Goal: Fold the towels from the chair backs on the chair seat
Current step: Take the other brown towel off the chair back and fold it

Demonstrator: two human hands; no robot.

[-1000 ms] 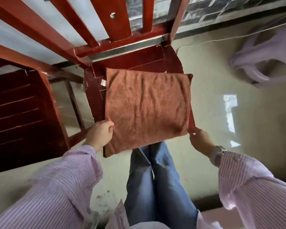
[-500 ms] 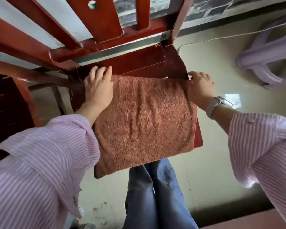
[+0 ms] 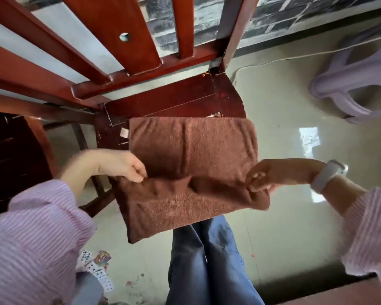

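A brown towel (image 3: 191, 150) lies on the red wooden chair seat (image 3: 174, 102), and its near part hangs over the seat's front edge. My left hand (image 3: 121, 165) pinches the towel's left edge about halfway down. My right hand (image 3: 262, 178) grips the right edge at the same height. Between the two hands the cloth is lifted into a crease that runs across the towel. The slatted chair back (image 3: 141, 40) rises behind the seat with no towel on it.
A second dark red chair (image 3: 13, 155) stands to the left. A pale purple plastic stool (image 3: 361, 80) sits on the shiny floor at the upper right. Playing cards (image 3: 97, 265) lie scattered on the floor near my legs (image 3: 207, 260).
Both hands have come back from the towel's far corners to its middle edges and taken hold there. The cloth has risen into a crease between them.
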